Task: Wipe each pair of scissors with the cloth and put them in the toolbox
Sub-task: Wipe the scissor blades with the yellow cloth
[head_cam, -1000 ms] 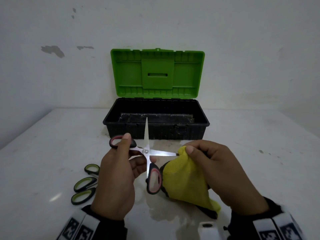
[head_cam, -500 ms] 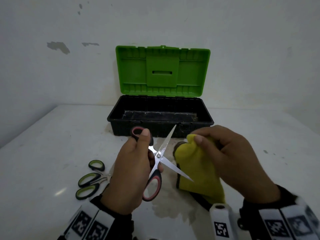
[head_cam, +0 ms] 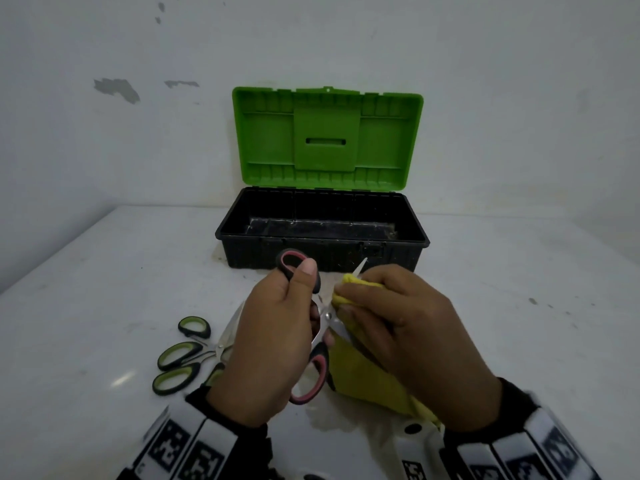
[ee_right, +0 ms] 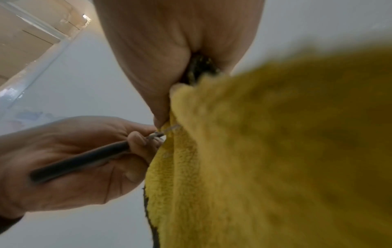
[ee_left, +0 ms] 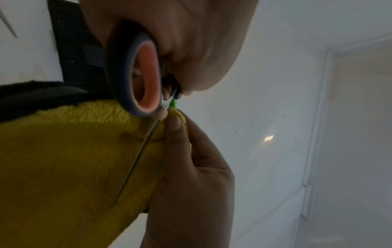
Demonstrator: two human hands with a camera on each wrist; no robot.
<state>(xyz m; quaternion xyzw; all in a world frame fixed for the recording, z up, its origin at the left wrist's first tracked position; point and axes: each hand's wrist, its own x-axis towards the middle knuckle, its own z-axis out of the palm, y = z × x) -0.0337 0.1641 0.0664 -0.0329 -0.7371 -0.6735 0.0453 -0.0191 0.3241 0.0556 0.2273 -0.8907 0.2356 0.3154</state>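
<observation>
My left hand [head_cam: 277,337] grips a pair of scissors [head_cam: 318,372] with black and pink handles, spread wide. Its thumb lies on the upper handle loop [head_cam: 292,263]. My right hand [head_cam: 408,337] pinches a yellow cloth [head_cam: 367,379] folded around the upper blade, whose tip [head_cam: 362,265] pokes out above the fingers. In the left wrist view the other blade [ee_left: 137,159] lies against the cloth [ee_left: 63,159] below the pink loop [ee_left: 146,75]. The right wrist view shows the cloth [ee_right: 275,151] around the blade near the pivot. The open toolbox [head_cam: 322,251] stands just behind the hands.
Two pairs of green-handled scissors [head_cam: 183,355] lie on the white table [head_cam: 104,271] to the left of my left hand. The toolbox's green lid [head_cam: 327,138] stands upright against the wall. A wet stain [head_cam: 329,420] marks the table beneath the hands.
The scissors turned clockwise in my left hand, so the blade that stood upright now leans right. My right hand brought the cloth up and closed it round that upper blade.
</observation>
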